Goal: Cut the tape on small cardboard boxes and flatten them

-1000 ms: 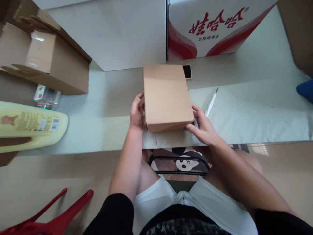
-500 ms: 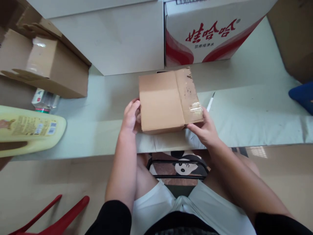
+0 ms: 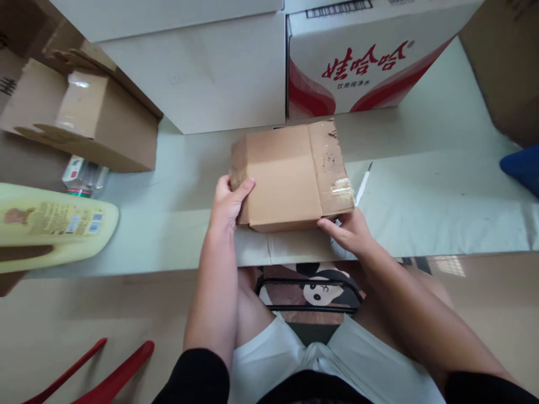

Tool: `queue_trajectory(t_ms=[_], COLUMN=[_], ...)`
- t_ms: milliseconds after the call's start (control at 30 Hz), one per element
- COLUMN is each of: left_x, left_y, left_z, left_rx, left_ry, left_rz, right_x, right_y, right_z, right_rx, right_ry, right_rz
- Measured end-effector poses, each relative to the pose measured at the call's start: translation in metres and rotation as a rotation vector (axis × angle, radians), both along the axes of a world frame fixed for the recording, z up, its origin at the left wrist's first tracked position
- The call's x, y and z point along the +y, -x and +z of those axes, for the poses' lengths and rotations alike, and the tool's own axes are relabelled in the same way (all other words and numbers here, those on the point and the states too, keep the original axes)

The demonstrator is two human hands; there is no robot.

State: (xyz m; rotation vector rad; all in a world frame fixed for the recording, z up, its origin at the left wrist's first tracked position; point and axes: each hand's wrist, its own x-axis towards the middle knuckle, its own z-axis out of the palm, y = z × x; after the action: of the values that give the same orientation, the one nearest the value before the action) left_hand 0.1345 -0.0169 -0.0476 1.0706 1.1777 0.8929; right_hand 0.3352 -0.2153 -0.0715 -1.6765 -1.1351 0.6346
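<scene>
A small brown cardboard box (image 3: 284, 177) is between my two hands at the front of the table. On its left side my left hand (image 3: 231, 202) is closed on a flap (image 3: 239, 160), thumb on top and fingers out of sight below. My right hand (image 3: 349, 231) grips the lower right corner, its thumb along the front edge and its other fingers partly hidden. The right flap (image 3: 330, 163) carries shiny clear tape and a torn, marked edge. Just right of the box lies a white-handled craft knife (image 3: 362, 184), blade pointing away from me.
Large white cartons (image 3: 227, 78) and a red-and-white carton (image 3: 349, 73) stand at the back. To the left are an open brown box (image 3: 122, 123), a clear plastic bottle (image 3: 86, 174) and a yellow jug (image 3: 54, 230). A blue object (image 3: 522, 168) sits at the right edge.
The left flap now sticks outward from the box, and my left thumb has come up onto it. My right hand keeps its hold at the right corner.
</scene>
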Motion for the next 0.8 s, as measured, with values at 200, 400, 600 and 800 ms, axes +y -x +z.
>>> queue_trajectory(t_ms=[200, 400, 600, 800], left_x=[-0.005, -0.025, -0.025, -0.009], left_y=[0.014, 0.018, 0.007, 0.011], left_z=[0.021, 0.022, 0.010, 0.012], left_rx=[-0.090, -0.212, -0.044, -0.155], left_ry=[-0.023, 0.032, -0.165, -0.050], left_rz=[-0.110, -0.289, -0.189, -0.114], right_x=[0.002, 0.006, 0.005, 0.004], right_y=[0.006, 0.002, -0.007, -0.008], right_z=[0.003, 0.005, 0.005, 0.001], right_rx=[0.156, 0.195, 0.209, 0.298], right_ry=[-0.100, -0.105, -0.097, -0.162], right_rz=[-0.159, -0.337, -0.423, -0.417])
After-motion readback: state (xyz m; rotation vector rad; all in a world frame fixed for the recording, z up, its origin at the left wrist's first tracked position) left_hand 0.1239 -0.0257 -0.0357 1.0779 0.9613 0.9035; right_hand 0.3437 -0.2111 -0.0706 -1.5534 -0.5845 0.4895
